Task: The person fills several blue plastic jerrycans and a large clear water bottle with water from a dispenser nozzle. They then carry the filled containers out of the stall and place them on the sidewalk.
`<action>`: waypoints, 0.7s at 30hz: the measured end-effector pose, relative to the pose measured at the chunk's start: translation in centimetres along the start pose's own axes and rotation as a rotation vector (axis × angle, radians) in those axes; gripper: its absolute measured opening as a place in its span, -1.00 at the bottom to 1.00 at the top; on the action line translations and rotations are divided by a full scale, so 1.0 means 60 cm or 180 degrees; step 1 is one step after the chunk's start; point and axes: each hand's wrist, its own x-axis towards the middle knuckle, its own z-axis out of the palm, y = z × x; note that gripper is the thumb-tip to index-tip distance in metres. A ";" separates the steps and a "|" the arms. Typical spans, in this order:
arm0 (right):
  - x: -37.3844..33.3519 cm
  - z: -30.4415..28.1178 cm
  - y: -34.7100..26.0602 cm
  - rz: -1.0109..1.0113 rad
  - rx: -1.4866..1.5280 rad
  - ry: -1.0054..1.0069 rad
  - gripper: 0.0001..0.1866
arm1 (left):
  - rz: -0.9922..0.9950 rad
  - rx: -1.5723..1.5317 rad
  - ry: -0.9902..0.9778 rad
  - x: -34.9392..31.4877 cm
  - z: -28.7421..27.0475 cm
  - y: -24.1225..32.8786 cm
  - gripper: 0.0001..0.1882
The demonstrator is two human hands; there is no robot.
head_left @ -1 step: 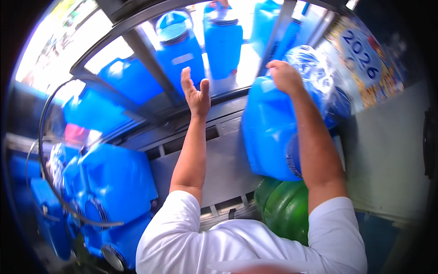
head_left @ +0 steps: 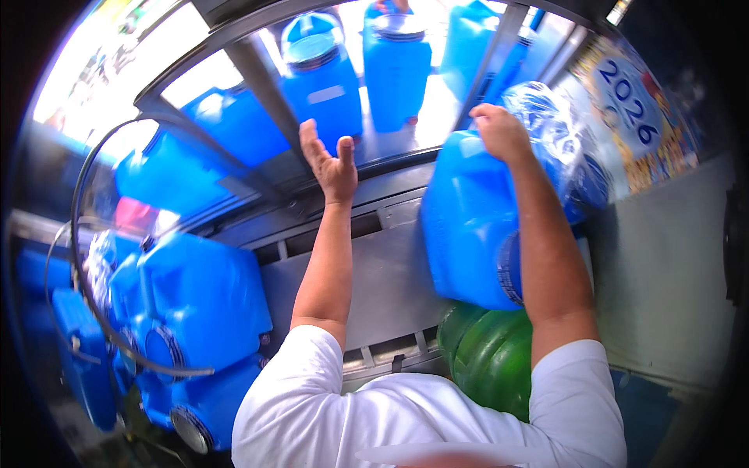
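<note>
My left hand [head_left: 333,168] is raised in front of the window frame, palm up and fingers apart, holding nothing. Beyond it, through the opening, stands an upright blue jug [head_left: 324,93] with a round lid. At the right, my right hand [head_left: 503,134] is closed at the upper end of a large blue water jug [head_left: 468,226]. Its fingers curl away from view, so what they grip is hidden. That jug lies on its side, with its round cap partly behind my forearm. Clear plastic wrap [head_left: 538,109] lies just right of this hand.
Blue jugs [head_left: 207,296] are stacked at the left, with a thin hose [head_left: 78,210] curving past them. A green ribbed bottle [head_left: 488,351] is below the right jug. A metal counter [head_left: 359,288] runs along the window. Outside, another person's hand [head_left: 392,5] touches a blue jug [head_left: 398,74].
The view has shifted slightly, moving the window scene to the right in the picture. My left hand sits a little farther left against the window. The right hand stays closed at the jug's upper end.
</note>
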 end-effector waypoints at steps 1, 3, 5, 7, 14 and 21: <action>0.004 0.000 0.002 0.0327 0.0064 -0.0006 -0.68 | 0.0062 0.0295 0.0315 0.004 -0.044 -0.014 0.07; 0.008 0.002 0.006 0.0633 0.0167 -0.0011 -0.68 | 0.0016 0.0509 0.0876 0.018 -0.117 -0.041 0.12; 0.006 0.006 0.009 0.0662 0.0119 0.0089 -0.69 | -0.0283 0.0747 0.1045 0.051 -0.179 -0.065 0.17; 0.007 0.007 0.012 0.0685 0.0148 0.0002 -0.65 | -0.0352 0.0932 0.1163 0.088 -0.223 -0.082 0.18; 0.012 0.009 0.018 0.0545 0.0308 0.0160 -0.70 | 0.0176 0.2069 0.1167 0.100 -0.249 -0.084 0.05; 0.012 -0.004 0.007 0.0834 0.0256 -0.0166 -0.67 | 0.0814 0.1604 0.0443 0.087 -0.193 -0.054 0.13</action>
